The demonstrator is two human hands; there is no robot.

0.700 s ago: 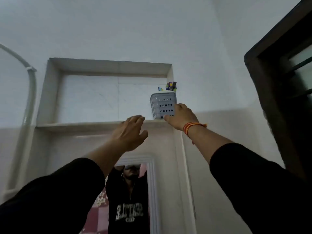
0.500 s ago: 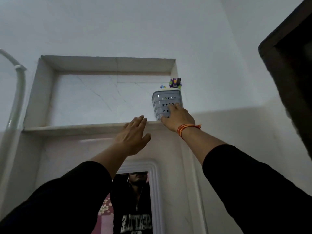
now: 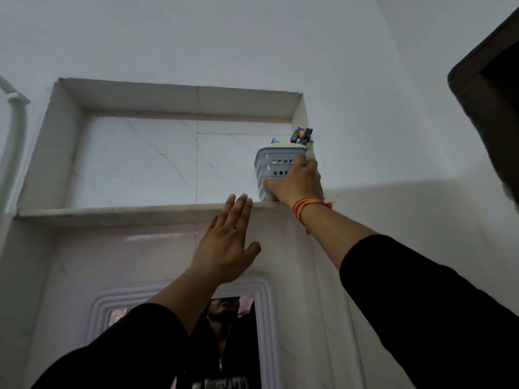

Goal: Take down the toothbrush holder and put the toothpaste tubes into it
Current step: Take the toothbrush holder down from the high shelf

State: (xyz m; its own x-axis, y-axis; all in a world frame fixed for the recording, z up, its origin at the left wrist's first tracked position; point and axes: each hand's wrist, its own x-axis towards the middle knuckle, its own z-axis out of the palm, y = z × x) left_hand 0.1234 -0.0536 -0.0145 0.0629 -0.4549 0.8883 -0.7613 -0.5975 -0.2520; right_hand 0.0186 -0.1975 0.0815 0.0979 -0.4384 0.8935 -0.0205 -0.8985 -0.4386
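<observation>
Mirror (image 3: 233, 346) lowest on wall, then left hand (image 3: 224, 248) flat, fingers spread, tips at the ledge (image 3: 112, 213) front edge; farther, right hand (image 3: 297, 183) wrapped around holder (image 3: 273, 167) at ledge's right end, toothbrushes (image 3: 302, 136) above rim.

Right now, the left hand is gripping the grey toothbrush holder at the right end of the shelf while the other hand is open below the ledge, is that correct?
Not quite: the head view shows the right hand gripping the grey toothbrush holder at the right end of the shelf; the left hand is the open one below the ledge.
</observation>
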